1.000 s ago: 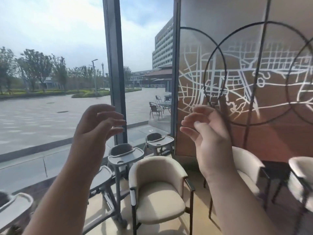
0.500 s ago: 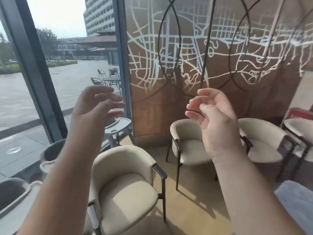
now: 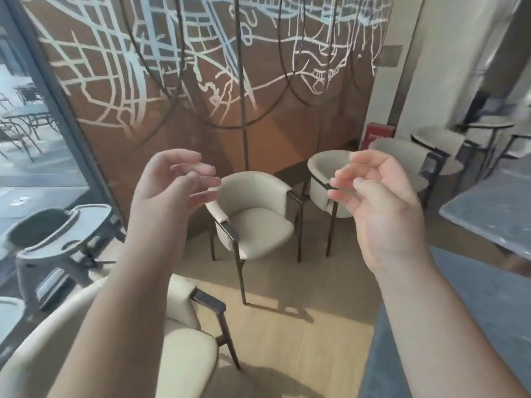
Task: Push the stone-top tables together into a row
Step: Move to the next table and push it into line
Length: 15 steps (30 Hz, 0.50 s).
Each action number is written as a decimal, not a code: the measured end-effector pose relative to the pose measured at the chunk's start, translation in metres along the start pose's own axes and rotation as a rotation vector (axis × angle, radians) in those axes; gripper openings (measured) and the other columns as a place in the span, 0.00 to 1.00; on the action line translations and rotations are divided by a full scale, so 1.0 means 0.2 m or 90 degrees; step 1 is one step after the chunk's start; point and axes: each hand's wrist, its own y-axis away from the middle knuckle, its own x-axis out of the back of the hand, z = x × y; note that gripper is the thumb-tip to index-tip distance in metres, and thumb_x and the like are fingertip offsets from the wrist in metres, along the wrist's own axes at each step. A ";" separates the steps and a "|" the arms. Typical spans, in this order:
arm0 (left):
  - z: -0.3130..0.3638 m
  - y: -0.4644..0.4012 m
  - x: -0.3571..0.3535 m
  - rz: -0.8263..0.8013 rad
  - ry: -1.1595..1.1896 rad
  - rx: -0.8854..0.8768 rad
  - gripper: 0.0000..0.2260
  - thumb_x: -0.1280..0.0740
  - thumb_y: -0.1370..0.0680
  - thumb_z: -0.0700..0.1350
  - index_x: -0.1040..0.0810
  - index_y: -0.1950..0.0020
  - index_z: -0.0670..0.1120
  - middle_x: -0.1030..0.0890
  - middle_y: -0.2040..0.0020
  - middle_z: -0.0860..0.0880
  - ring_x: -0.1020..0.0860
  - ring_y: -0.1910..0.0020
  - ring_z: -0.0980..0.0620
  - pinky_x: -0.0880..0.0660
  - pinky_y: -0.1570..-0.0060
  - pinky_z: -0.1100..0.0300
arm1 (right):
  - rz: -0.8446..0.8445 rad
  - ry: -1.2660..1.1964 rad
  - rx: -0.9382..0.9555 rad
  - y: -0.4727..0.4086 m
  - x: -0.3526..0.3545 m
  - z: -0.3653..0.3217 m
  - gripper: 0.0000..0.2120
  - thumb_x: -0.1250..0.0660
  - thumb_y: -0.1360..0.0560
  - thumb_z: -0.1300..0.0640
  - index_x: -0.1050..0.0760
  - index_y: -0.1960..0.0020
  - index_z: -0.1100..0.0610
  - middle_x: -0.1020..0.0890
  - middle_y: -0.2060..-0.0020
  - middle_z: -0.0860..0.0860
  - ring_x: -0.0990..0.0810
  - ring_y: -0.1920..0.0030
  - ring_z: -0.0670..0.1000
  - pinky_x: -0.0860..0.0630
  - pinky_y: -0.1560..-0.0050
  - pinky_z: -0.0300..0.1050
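Stone-top table (image 3: pixel 488 214) at right edge; left hand (image 3: pixel 169 191), right hand (image 3: pixel 382 196) raised, fingers loosely curled, empty

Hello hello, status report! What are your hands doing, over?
Left hand and right hand raised, open, empty. Stone-top table off to right, untouched. Beige armchairs ahead.

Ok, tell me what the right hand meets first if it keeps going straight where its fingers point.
Probably the left hand: the right hand has curled fingers aimed leftward across the gap, nothing between. Depth is unclear; missing it, the beige armchair beyond comes next.
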 end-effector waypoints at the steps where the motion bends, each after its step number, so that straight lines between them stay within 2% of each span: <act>1: -0.07 -0.08 -0.04 -0.010 0.000 0.003 0.13 0.40 0.25 0.35 0.21 0.47 0.47 0.17 0.54 0.47 0.16 0.53 0.46 0.19 0.51 0.53 | 0.014 0.005 0.004 -0.06 0.04 0.04 0.14 0.43 0.29 0.65 0.25 0.47 0.58 0.20 0.60 0.53 0.21 0.54 0.54 0.22 0.53 0.47; 10: -0.65 -0.75 -0.52 -0.127 -0.010 0.075 0.11 0.36 0.25 0.37 0.20 0.47 0.48 0.17 0.54 0.46 0.17 0.53 0.44 0.20 0.50 0.51 | 0.116 0.034 -0.007 -0.73 0.40 0.44 0.14 0.43 0.28 0.66 0.24 0.47 0.57 0.19 0.59 0.53 0.20 0.55 0.53 0.21 0.52 0.46; 15: -0.93 -0.98 -0.82 -0.222 -0.001 0.098 0.11 0.35 0.26 0.41 0.20 0.46 0.49 0.16 0.52 0.46 0.16 0.52 0.44 0.20 0.51 0.54 | 0.204 0.041 -0.018 -0.87 0.63 0.54 0.15 0.43 0.29 0.66 0.24 0.46 0.58 0.19 0.60 0.53 0.20 0.55 0.52 0.21 0.52 0.46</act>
